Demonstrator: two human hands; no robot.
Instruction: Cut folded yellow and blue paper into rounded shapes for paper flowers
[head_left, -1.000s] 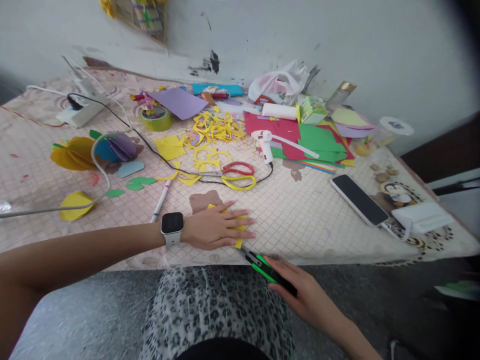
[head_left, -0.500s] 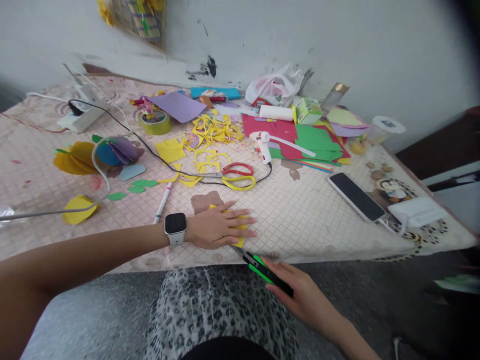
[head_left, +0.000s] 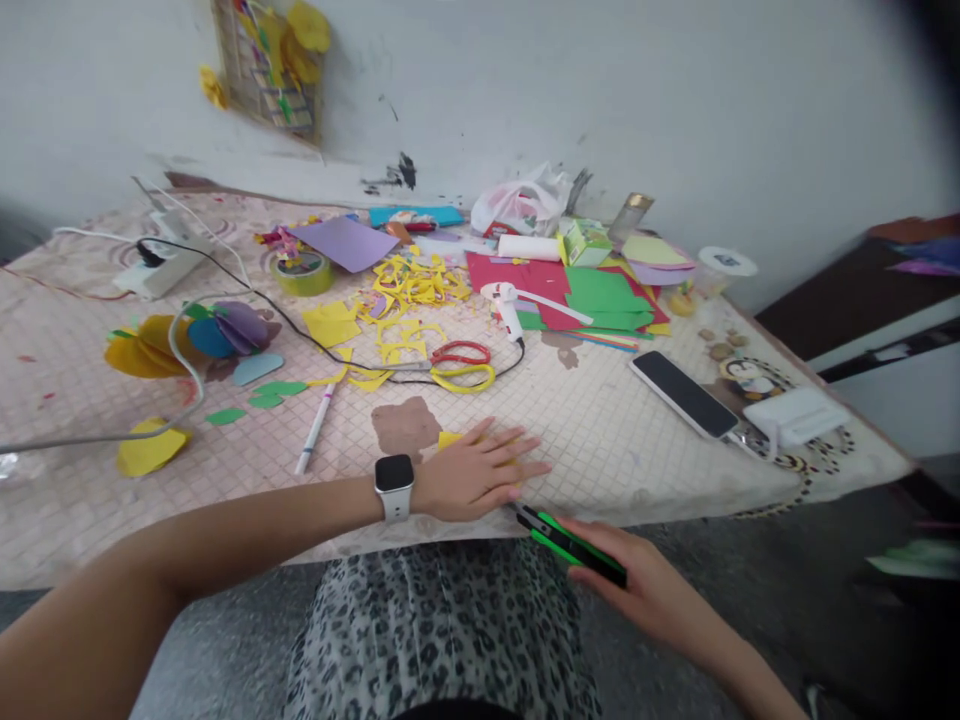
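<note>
My left hand (head_left: 476,470), with a watch (head_left: 394,475) on its wrist, lies flat with fingers spread over a piece of yellow paper (head_left: 448,440) near the table's front edge. Most of that paper is hidden under the hand. In my right hand (head_left: 622,565) is a green and black utility knife (head_left: 574,548), held just off the front edge. The knife's blade points left, its tip close by my left fingers; whether it touches the paper cannot be made out.
Red-and-yellow scissors (head_left: 463,367), a white glue gun (head_left: 510,308) with its cord, and yellow scraps (head_left: 420,280) lie beyond my hands. A marker (head_left: 315,430) and paper pumpkins (head_left: 154,345) are left. A phone (head_left: 684,392) and white power bank (head_left: 799,415) are right.
The view has shifted. My left hand has moved right over the yellow paper, covering more of it, and my right hand has moved right with the knife.
</note>
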